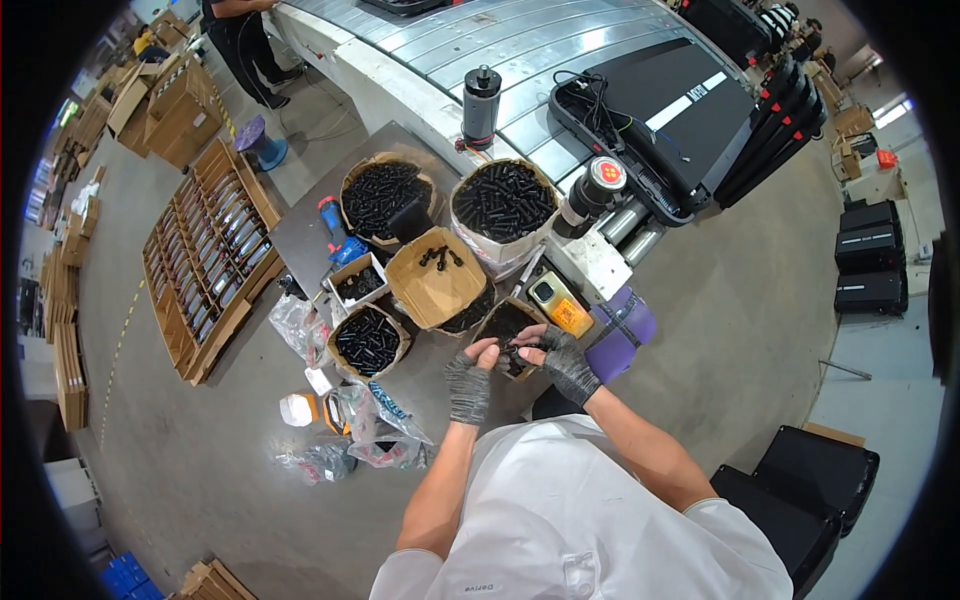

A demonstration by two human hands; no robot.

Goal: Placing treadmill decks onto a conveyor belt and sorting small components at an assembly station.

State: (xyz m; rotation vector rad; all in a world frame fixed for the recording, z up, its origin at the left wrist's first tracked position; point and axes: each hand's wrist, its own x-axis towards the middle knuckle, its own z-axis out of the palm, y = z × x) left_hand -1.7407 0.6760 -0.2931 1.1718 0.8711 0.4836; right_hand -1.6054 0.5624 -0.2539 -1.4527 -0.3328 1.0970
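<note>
My left hand and my right hand, both in grey fingerless gloves, meet in front of my chest. Their fingertips pinch a small dark part; its exact kind is too small to tell. Beneath them stands a small carton of black pieces, partly covered by my fingers. Just beyond is an open cardboard box with a few black bolt-like pieces inside. Around it are a bag of black bolts, another bag of black bolts and a smaller box of black bolts.
A phone and purple stool are right of my hands. A blue power tool lies left. Beyond are a roller conveyor, a motor and a black panel. Plastic bags lie left.
</note>
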